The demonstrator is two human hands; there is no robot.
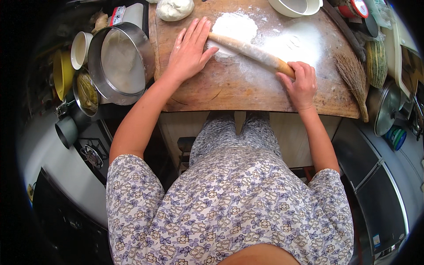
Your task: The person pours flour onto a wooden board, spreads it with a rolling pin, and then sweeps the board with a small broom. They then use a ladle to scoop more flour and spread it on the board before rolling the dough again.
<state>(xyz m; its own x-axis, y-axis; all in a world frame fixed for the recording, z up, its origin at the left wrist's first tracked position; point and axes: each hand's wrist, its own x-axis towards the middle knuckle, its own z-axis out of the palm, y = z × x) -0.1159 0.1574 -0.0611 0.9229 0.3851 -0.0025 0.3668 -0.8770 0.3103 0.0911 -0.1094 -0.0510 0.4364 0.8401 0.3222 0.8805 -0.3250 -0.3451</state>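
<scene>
A wooden rolling pin (246,48) dusted with flour lies slantwise across a wooden board (205,96). My right hand (300,82) is wrapped around its right end. My left hand (192,48) is spread flat at the other end, fingers straight and thumb apart; that end meets the index finger, and whether it runs on under the fingers is hidden. Beyond the pin is a white floury patch (235,26), partly covered by the pin; I cannot tell if dough lies in it. More flour (294,43) shines in the light to the right. A pale dough ball (175,9) sits past my left hand.
Left of the board stand a steel pot (149,54), a white bowl (80,49) and a yellow bowl (63,74). A white basin (295,6) is at the far edge. A straw whisk broom (351,79) and a striped squash (376,63) lie at the right, near a pot lid (387,107).
</scene>
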